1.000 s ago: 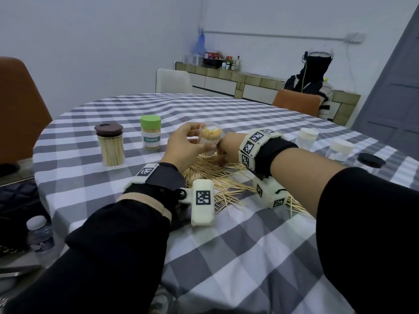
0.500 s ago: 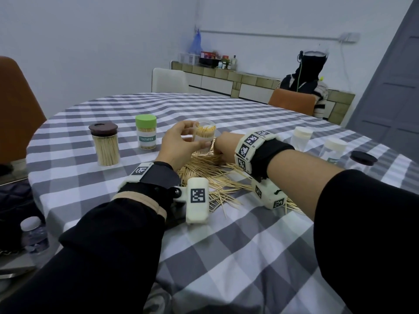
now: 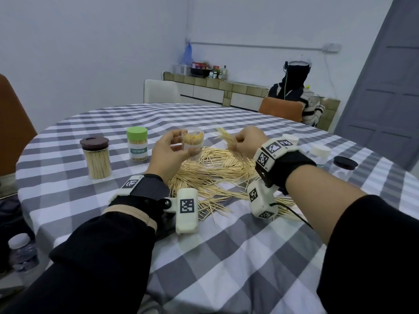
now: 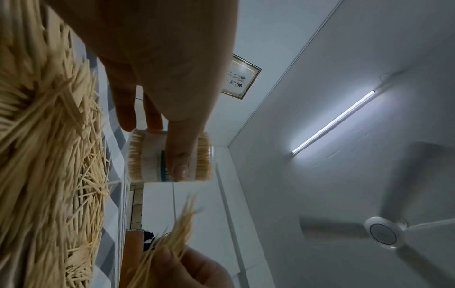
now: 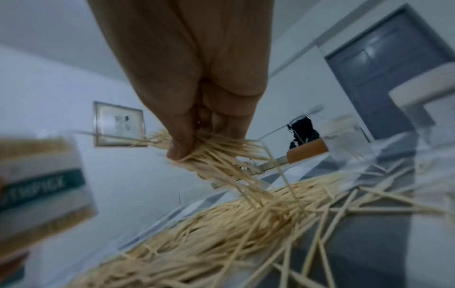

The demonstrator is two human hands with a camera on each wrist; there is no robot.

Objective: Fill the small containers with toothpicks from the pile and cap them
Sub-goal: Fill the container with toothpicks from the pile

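Your left hand (image 3: 169,152) has its grip wrapped around the open clear container (image 3: 193,145), thumb across the label, holding it above the far edge of the toothpick pile (image 3: 210,171). The container is uncapped and already packed with toothpicks standing on end. Your right hand (image 3: 247,142) has its grip pinched tight on a loose bundle of toothpicks (image 3: 225,138), raised just beside the container's mouth and not yet touching it; several sticks splay out and trail down toward the pile.

The pile spreads over the checked table (image 3: 226,257) between your 2 wrists, with stray sticks scattered toward you. To your left stand 2 finished jars well clear of your hands: a brown-lidded jar (image 3: 96,158) and a green-capped jar (image 3: 137,143) marked TOOTHPICK. To your right, behind your right wrist, sit 2 white-capped containers (image 3: 320,154), partly hidden by the wrist strap, and a dark lid (image 3: 345,163) beside them. Across the table are 2 chairs and a seated person (image 3: 297,91). A water bottle (image 3: 21,252) stands low at your left.
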